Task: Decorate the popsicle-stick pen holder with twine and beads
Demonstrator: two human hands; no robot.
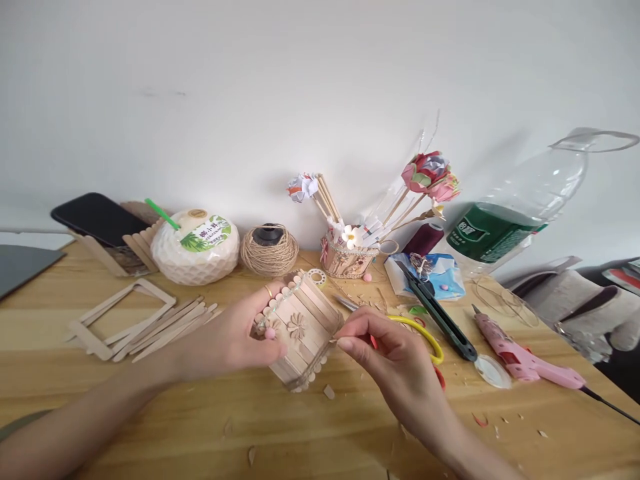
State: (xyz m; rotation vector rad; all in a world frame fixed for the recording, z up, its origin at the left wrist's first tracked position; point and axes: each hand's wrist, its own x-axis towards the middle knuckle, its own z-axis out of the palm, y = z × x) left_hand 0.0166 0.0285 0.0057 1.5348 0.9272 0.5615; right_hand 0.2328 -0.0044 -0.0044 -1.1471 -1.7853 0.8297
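My left hand (235, 340) grips a small box of wooden craft sticks (306, 328), tilted on the wooden table (165, 427). A carved flower and a strand of clear and pink beads (274, 313) decorate the box. My right hand (387, 357) pinches at the box's right edge, fingertips touching the sticks. Whether something small lies between those fingers cannot be made out.
Loose craft sticks and a stick frame (143, 320) lie left. A coconut drink (195, 245), twine ball (270, 250), phone (95, 217) and a paper-flower holder (350, 257) stand behind. Yellow scissors (425, 333), black utility knife (435, 310), pink glue gun (525, 357) and plastic bottle (515, 217) sit right.
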